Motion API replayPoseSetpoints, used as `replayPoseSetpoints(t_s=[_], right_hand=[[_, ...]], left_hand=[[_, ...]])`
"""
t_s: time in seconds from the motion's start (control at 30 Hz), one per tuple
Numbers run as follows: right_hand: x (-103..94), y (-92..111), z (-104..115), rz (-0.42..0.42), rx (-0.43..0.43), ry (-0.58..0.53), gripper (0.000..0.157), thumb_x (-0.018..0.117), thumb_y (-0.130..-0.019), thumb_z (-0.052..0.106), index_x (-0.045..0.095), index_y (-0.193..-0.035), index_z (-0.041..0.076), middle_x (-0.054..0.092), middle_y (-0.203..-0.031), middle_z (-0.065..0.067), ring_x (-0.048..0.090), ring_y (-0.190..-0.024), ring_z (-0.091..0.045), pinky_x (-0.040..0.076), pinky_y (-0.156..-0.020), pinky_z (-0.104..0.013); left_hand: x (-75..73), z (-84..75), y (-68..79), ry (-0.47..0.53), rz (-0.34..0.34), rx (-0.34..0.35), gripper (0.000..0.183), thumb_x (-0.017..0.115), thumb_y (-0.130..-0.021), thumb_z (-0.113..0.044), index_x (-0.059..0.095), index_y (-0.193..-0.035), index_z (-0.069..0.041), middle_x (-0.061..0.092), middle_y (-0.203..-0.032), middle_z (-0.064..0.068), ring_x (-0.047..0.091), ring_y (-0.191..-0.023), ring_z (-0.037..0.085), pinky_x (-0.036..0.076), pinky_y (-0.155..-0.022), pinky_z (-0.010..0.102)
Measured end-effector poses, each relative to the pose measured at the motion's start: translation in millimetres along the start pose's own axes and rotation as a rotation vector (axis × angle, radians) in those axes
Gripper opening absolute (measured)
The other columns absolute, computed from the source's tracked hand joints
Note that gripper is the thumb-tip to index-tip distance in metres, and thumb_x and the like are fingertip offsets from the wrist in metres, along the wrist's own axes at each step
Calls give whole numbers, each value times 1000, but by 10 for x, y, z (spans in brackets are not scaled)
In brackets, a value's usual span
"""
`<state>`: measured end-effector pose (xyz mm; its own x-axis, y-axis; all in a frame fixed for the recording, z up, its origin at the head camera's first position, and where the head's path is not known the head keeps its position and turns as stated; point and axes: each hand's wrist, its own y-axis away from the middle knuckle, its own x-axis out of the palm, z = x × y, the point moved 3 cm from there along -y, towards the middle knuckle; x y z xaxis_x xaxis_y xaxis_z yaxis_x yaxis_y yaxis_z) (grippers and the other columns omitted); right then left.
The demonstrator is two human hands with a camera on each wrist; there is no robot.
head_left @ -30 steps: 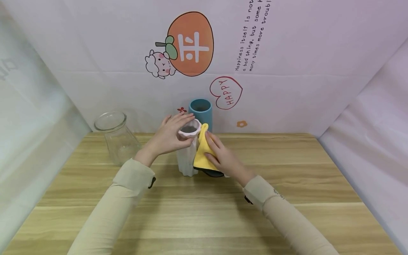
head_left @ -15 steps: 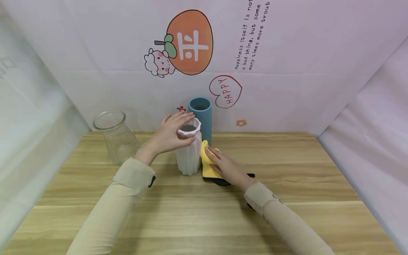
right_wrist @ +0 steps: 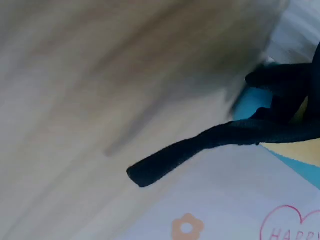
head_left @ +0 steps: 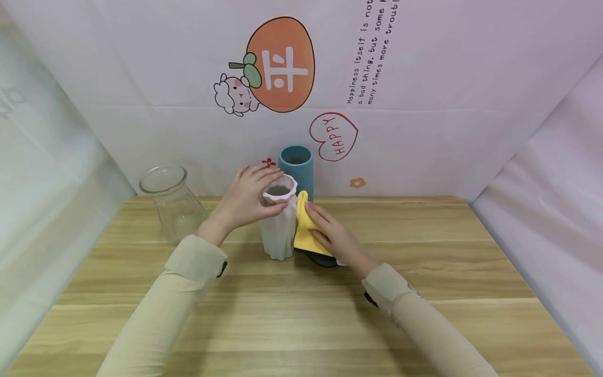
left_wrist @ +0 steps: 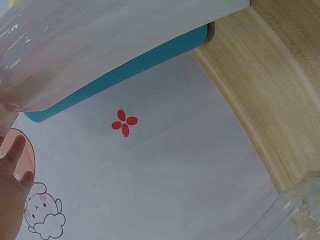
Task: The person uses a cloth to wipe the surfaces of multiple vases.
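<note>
The table (head_left: 282,324) stretched out in front of the white vase (head_left: 278,233), the roomiest side for moving, and there was the right hand (head_left: 336,235) pinching the cloth (head_left: 303,230) up against its right side while the left hand (head_left: 247,196) gripped its rim, upright! Wiping looked under way, not finished, though which sides were done or left couldn't be told. The jar (head_left: 176,209) stood apart to its left, but the blue vase (head_left: 303,173) close behind it crowded the gap before the sheet (head_left: 414,146).

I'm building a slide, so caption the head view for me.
Left hand holding the top of a white vase, right hand holding a yellow cloth beside it, a blue vase behind.
</note>
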<state>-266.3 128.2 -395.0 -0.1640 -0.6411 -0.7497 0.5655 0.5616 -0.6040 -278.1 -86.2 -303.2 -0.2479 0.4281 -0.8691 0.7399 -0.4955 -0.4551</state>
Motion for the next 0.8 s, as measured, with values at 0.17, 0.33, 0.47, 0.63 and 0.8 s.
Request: replayPoseSetpoints(t_s=[0.17,0.33,0.47,0.63,0.8], right_hand=[[-131,-132,79,-40,-12,-7,56,66,-86,3,47,-139,1,50,-140,-17,57,-122,-32,51,-96,-38],[-197,-224,164,-21,-7,4,56,66,-88,6,46,-140,2,48,-142,-16,58,-122,-31,52,-95,-36],[-156,-213,170,43,24,46,59,65,-90,14,42,-143,4,44,-146,-16,63,-113,-31,55,-89,-34],[-42,-128,122,82,25,78,63,65,-90,18,38,-145,3,41,-148,-17,66,-106,-31,57,-82,-33],[91,12,45,164,65,81,62,63,-91,16,37,-146,3,43,-147,-17,59,-120,-33,53,-93,-37]], left_hand=[[2,3,-10,41,30,-12,64,70,-80,-37,54,-135,-8,53,-141,9,39,-137,33,19,-116,58],[1,12,0,93,94,-34,66,65,-82,-33,48,-140,-8,44,-149,9,32,-141,34,15,-117,60],[-2,8,3,116,103,-39,66,64,-82,-33,46,-141,-9,43,-150,9,30,-142,34,14,-117,61],[9,11,4,126,115,-48,67,63,-83,-34,45,-142,-9,41,-151,9,28,-143,36,12,-117,61],[19,25,4,129,114,-46,68,64,-83,-37,45,-142,-10,41,-151,9,27,-144,36,12,-117,62]])
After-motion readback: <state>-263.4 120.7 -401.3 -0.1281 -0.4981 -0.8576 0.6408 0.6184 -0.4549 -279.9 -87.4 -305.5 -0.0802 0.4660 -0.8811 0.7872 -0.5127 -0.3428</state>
